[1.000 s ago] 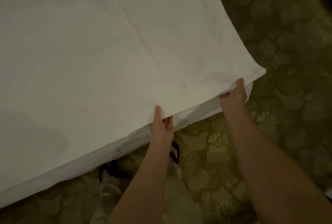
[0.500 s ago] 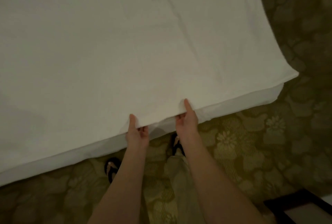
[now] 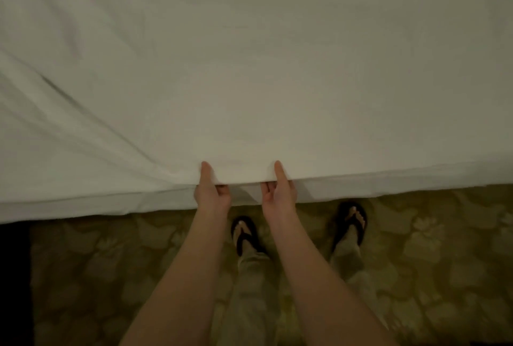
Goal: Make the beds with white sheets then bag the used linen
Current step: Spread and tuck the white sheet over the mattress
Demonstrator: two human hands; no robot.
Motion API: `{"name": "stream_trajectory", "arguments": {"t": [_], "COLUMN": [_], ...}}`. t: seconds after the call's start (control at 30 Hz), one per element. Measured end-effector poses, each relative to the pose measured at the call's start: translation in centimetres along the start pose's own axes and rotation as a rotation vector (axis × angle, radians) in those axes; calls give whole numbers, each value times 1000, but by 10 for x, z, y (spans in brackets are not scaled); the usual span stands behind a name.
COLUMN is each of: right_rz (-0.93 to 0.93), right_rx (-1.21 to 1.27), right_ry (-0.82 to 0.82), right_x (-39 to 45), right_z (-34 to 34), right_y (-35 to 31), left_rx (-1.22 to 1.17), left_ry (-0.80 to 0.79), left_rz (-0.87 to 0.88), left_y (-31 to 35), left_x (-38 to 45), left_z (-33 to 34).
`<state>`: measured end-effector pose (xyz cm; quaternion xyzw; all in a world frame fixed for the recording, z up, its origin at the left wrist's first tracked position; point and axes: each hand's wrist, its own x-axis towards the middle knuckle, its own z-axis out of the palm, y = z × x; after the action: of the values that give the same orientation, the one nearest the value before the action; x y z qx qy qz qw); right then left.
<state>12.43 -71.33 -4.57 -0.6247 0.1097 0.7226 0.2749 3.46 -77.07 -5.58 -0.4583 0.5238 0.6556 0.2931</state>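
A white sheet (image 3: 249, 68) is spread over the bed and fills the upper two thirds of the head view. My left hand (image 3: 211, 190) pinches its near edge, thumb on top and fingers curled underneath. A short way to the right, my right hand (image 3: 279, 189) pinches the same edge the same way. Creases fan out to the left from my left hand. Below the lifted edge shows the white side of the mattress (image 3: 83, 204).
A green carpet with a flower pattern (image 3: 430, 262) covers the floor in front of the bed. My feet in dark sandals (image 3: 245, 233) stand close to the bed's side. A dark object (image 3: 14, 276) fills the lower left corner.
Both hands have slid left along the sheet's edge, away from the bed's right corner, which is now out of view. My hands are closer together than a second ago.
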Motion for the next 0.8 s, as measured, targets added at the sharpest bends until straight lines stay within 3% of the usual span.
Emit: {"name": "stream_trajectory", "arguments": {"t": [0.27, 0.37, 0.5, 0.7, 0.8], "right_rz": [45, 58, 90, 87, 122], "right_rx": [-111, -155, -200, -163, -85], "right_ry": [-103, -134, -139, -143, -260], "right_x": [-16, -22, -25, -17, -27], "right_z": [50, 64, 83, 104, 125], "right_y": [133, 164, 189, 200, 185], "left_rx": [93, 37, 24, 149, -28], "left_ry": [-41, -132, -207, -17, -209], "left_rz": [134, 120, 93, 162, 206], "left_y": [142, 172, 201, 228, 251], "left_x": [67, 76, 86, 103, 88], "left_z": [-56, -59, -56, -36, -19]}}
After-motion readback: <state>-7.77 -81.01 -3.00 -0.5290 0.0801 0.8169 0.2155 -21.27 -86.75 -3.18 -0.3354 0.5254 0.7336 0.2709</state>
